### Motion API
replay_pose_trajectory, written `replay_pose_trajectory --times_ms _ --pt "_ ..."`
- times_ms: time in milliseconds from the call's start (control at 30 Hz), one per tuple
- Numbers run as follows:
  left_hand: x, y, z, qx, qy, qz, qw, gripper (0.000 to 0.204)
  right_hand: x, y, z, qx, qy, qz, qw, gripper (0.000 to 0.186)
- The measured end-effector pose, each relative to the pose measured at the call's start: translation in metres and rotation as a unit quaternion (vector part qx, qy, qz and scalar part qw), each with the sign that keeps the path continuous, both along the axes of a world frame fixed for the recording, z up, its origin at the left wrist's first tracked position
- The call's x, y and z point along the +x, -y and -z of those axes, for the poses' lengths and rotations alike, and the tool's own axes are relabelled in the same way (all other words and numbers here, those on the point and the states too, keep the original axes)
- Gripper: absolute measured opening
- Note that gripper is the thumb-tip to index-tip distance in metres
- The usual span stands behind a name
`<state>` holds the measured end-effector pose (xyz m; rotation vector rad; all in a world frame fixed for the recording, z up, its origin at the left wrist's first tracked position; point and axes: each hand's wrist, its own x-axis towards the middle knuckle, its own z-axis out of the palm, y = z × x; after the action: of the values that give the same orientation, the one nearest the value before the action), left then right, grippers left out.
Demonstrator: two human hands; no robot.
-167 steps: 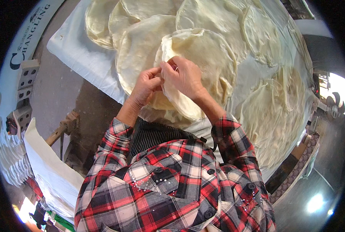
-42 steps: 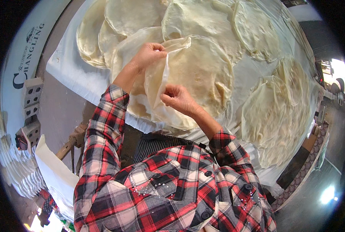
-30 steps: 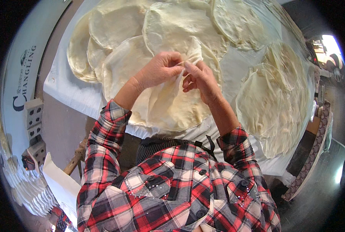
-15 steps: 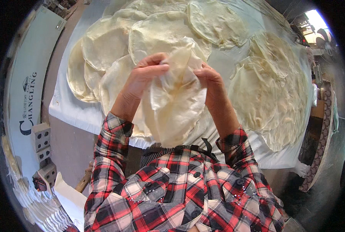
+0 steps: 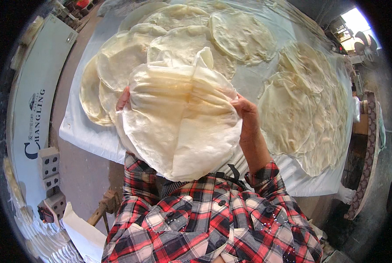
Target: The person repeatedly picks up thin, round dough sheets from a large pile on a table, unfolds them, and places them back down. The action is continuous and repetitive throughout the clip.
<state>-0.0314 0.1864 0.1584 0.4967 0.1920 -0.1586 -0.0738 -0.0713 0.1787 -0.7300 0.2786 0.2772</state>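
A thin, round, cream-coloured sheet [image 5: 182,127] is spread between my hands in front of my chest, with a crease down its middle and gathered folds near its far edge. My left hand [image 5: 123,98] grips its left edge; only some fingers show, the rest being hidden behind the sheet. At the right edge my right hand [image 5: 248,115] is closed on it, thumb on top. Beyond the sheet, overlapping round sheets of the same kind [image 5: 121,59] lie on a white cloth-like cover [image 5: 90,142].
Another overlapping pile of sheets [image 5: 288,111] lies to the right. At far left stands a long white panel [image 5: 38,96] with hollow blocks [image 5: 50,163] beside it. A wooden-handled tool [image 5: 103,206] is at lower left. A fan [image 5: 365,43] stands at far right.
The sheet has opened out from a narrow, bunched shape into a wide round one. My left hand has moved left and lower, partly behind it; my right hand has shifted slightly right and lower.
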Motion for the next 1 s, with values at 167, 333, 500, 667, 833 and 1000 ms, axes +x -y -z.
replay_pose_trajectory --times_ms 167,333,500,667,833,1000 --pt "0.002 0.010 -0.003 0.102 0.084 0.023 0.991 0.032 0.018 0.015 0.056 -0.172 -0.001 -0.120 0.978 0.049" --pt "0.021 0.009 -0.022 0.065 0.120 0.250 0.959 0.015 0.041 0.009 0.025 -0.215 0.098 -0.154 0.959 0.035" --pt "0.026 0.021 -0.030 0.080 0.139 0.353 0.922 0.013 0.066 0.018 0.024 -0.196 0.049 -0.154 0.967 0.029" --pt "0.018 0.023 -0.043 0.084 0.028 0.206 0.975 0.024 0.065 0.020 0.020 -0.121 0.031 -0.129 0.984 0.021" --pt "0.006 0.006 -0.006 0.006 0.088 0.022 0.996 0.032 0.046 0.035 0.035 -0.098 0.001 -0.088 0.991 0.026" --pt "0.008 -0.026 0.007 0.076 0.065 -0.069 0.993 0.032 0.025 0.039 0.051 -0.070 -0.018 -0.109 0.991 0.032"
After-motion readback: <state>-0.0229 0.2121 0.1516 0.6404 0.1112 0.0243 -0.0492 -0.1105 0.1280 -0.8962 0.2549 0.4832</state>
